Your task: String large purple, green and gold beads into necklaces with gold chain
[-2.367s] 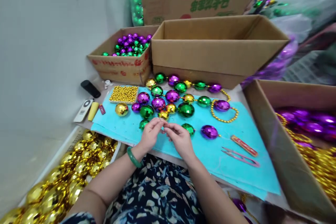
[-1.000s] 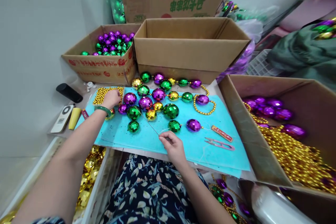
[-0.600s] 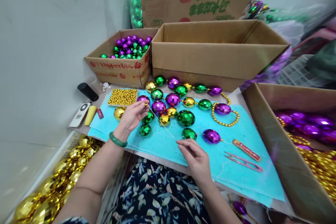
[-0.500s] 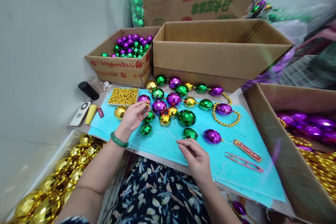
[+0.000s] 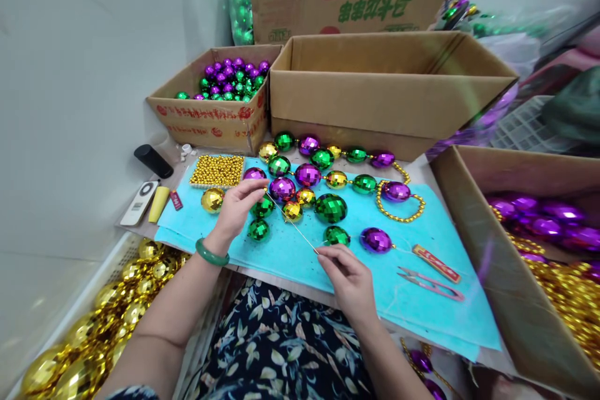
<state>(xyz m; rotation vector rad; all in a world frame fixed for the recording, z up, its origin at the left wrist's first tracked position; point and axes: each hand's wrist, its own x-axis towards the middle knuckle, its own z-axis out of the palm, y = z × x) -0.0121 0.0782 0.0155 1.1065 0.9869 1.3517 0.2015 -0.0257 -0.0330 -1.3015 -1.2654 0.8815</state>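
Note:
My right hand (image 5: 347, 281) pinches the lower end of a long thin needle (image 5: 295, 225). The needle slants up and left to my left hand (image 5: 237, 209), whose closed fingertips hold a small gold bead (image 5: 265, 190) at its tip. Whether the tip is through the bead, I cannot tell. Under and beyond my hands lie faceted balls: a green ball (image 5: 330, 208), a gold ball (image 5: 292, 211) and a purple ball (image 5: 282, 189). Near my right hand, a green ball (image 5: 336, 235) and a purple ball (image 5: 375, 240) lie in line with a pale thread.
A tray of small gold beads (image 5: 216, 170) sits on the blue cloth (image 5: 450, 325). Thread snips (image 5: 431, 284) and a red-and-yellow cutter (image 5: 437, 263) lie at right. Cardboard boxes (image 5: 384, 100) stand behind and at right (image 5: 487, 262). Gold balls (image 5: 107, 294) fill a crate at lower left.
The whole view has shifted slightly, with the table things a little further left. Both hands keep nearly the same pose on the needle and bead.

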